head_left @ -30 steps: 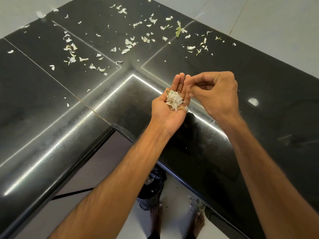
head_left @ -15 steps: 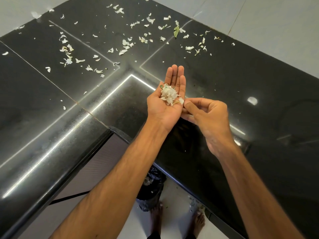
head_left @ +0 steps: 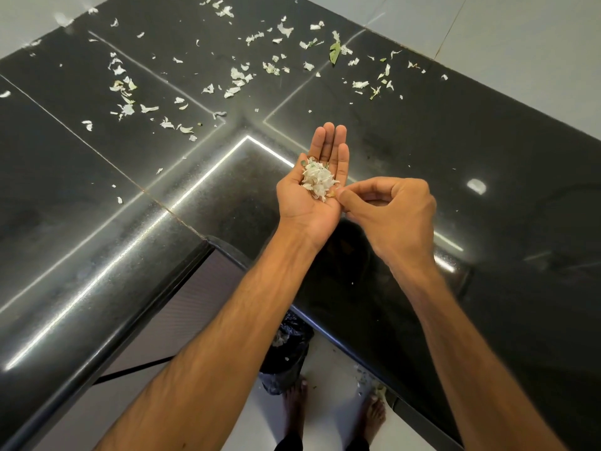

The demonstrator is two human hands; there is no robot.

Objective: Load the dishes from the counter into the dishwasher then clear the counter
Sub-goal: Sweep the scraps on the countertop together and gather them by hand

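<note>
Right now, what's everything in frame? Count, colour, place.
counter: one, black, L-shaped, fills most of the view
loose scraps: many, white, strewn over the far counter
leaf: one, green, among the far scraps
pile of scraps: one, white, in the left palm
small scrap: one, yellowish, at the right fingertips, beside the pile
bin bag: one, black, on the floor under the counter
floor scraps: a few, pale, by the right foot
wall: pale tiles, behind the counter
feet: two, bare, on the pale floor
left hand: palm up, fingers straight, over the counter
right hand: fingers curled, pinching the small scrap
</note>
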